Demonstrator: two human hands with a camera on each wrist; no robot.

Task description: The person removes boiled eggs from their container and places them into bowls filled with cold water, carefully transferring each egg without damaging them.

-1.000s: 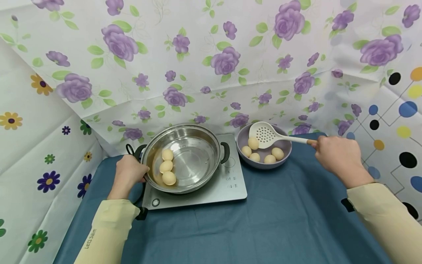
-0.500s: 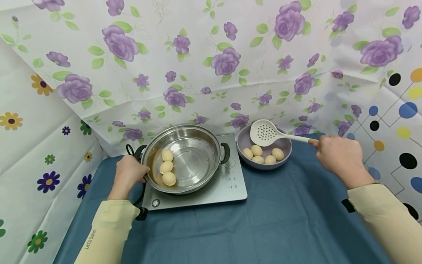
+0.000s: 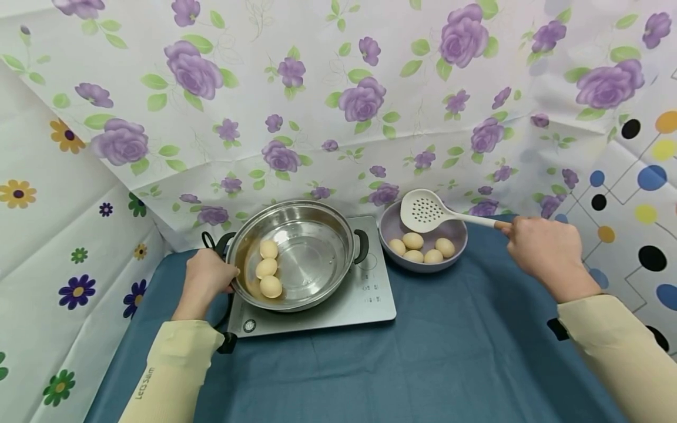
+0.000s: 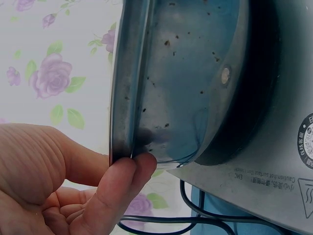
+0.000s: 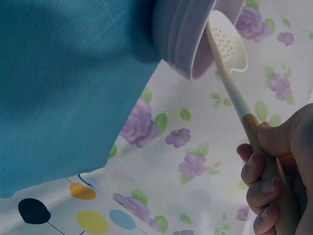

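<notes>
My left hand (image 3: 207,275) pinches the left edge of a steel pot (image 3: 317,258), beside its black handle. Three pale brown eggs (image 3: 267,268) lie in a row against the pot's left inner side. In the left wrist view, thumb and fingers meet at the rim of the pot (image 4: 171,78). My right hand (image 3: 547,249) grips the wooden handle of a white skimmer (image 3: 423,210). Its perforated head is tilted over the back of a purple-grey bowl (image 3: 459,247) and carries nothing. Several eggs (image 3: 414,241) sit in that bowl. The right wrist view shows the fingers curled round the skimmer handle (image 5: 261,152).
A flat silver induction cooker (image 3: 338,317) bears the pot. Its black cable (image 4: 195,223) runs below the left hand. Blue cloth (image 3: 423,352) covers the table. Flowered sheeting (image 3: 317,106) hangs close behind pot and bowl.
An egg at the skimmer's lower edge has dropped in among the others in the bowl. The skimmer's head has risen slightly. My left hand and the pot stay in place.
</notes>
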